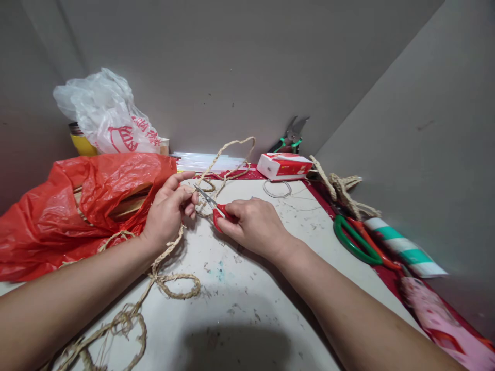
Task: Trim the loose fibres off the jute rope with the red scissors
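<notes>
Pinching a braided cord between thumb and fingers of the left hand, above a pale board. Gripping red-handled scissors in the right hand, with blade tips right at the pinched stretch. Also looping across the near left. Farther out, a red plastic bag at left and a red-and-white box behind.

scissors: red handles | braided rope: straw-tan | crinkled bag: red | roll: green-white stripes
</notes>
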A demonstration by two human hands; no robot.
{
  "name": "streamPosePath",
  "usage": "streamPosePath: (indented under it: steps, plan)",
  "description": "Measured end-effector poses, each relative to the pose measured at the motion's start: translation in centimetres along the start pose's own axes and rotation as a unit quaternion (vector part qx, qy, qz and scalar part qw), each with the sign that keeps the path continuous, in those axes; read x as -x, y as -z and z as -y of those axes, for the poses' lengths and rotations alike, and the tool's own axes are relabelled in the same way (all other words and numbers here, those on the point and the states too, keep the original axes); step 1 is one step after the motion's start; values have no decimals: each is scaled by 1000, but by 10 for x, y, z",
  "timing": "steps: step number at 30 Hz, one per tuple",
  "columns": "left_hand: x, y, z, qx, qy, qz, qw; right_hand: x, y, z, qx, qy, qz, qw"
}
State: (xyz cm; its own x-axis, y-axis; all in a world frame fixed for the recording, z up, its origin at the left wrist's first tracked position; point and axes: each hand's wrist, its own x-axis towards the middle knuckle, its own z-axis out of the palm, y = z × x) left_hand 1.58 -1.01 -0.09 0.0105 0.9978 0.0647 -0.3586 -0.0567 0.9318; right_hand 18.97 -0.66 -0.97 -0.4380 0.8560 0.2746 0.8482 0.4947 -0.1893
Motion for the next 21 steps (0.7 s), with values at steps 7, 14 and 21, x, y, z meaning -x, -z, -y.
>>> streamPosePath:
  steps: [7, 14, 21]
  plan:
    - [-1, 1, 2, -11, 3, -7, 1000, -1, -2, -1, -44, -17, 4, 999]
    - [-3, 2, 3, -9, 4, -6, 1000, -1, -2, 0, -108, -51, 30, 992]
    - [-4, 4, 5, -29, 12, -10, 999, -1, -6, -5, -140, -32, 22, 989]
